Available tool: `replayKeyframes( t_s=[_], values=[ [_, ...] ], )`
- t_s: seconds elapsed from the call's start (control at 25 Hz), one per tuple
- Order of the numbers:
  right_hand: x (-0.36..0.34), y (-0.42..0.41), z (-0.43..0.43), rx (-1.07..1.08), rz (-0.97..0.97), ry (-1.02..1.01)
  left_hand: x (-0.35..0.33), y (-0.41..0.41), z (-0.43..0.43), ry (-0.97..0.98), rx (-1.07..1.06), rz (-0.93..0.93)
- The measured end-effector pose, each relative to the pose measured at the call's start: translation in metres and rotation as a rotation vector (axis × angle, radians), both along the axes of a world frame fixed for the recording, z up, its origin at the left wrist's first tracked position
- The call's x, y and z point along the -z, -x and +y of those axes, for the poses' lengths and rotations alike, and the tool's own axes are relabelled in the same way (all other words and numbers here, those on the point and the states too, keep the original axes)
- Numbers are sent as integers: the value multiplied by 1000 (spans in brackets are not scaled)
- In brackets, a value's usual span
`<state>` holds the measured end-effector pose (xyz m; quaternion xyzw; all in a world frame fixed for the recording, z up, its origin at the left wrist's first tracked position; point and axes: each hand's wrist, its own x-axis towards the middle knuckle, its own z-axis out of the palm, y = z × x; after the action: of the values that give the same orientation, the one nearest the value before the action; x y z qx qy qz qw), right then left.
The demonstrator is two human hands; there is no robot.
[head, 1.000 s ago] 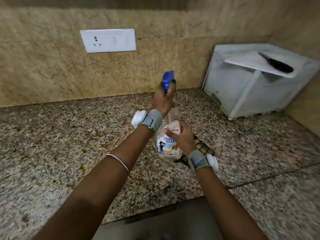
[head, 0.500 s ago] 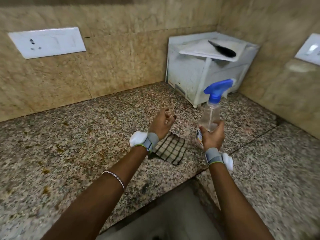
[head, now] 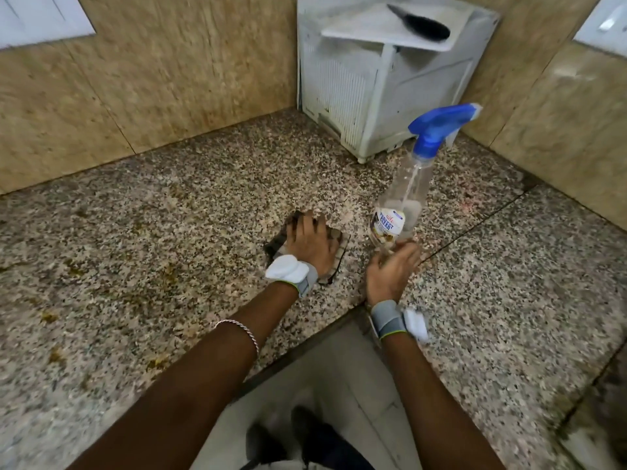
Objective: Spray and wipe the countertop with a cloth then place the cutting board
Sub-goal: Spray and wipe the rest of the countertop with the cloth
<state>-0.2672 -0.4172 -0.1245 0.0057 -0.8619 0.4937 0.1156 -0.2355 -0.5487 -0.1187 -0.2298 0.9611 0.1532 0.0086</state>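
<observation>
Now my left hand, fingers spread, presses the brown checked cloth for wiping; at three o'clock, my right hand clasps the clear blue-triggered spray bottle.

I saw a white slatted plastic rack standing in the far right corner of the countertop, backed against the beige stone wall tiles. A black-handled utensil lay up on top of it. A white switch plate sat on the wall at far left, and a second switch plate on the right-hand wall. Below the countertop's near edge I made out dark shoes on a pale floor.
</observation>
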Motion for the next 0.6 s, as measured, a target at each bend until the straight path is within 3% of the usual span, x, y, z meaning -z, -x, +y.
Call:
replayKeyframes(
  t_s=[0.2, 0.36, 0.6],
  values=[
    [6, -7, -15, -219, 87, -185, 32, -38, 16, 52, -35, -150],
    [5, -14, -40, -355, 84, -249, 27, -96, 6, 67, -98, -152],
    [14, -62, -106, -741, 144, -373, 37, -201, -21, 138, -342, -119]
  ],
)
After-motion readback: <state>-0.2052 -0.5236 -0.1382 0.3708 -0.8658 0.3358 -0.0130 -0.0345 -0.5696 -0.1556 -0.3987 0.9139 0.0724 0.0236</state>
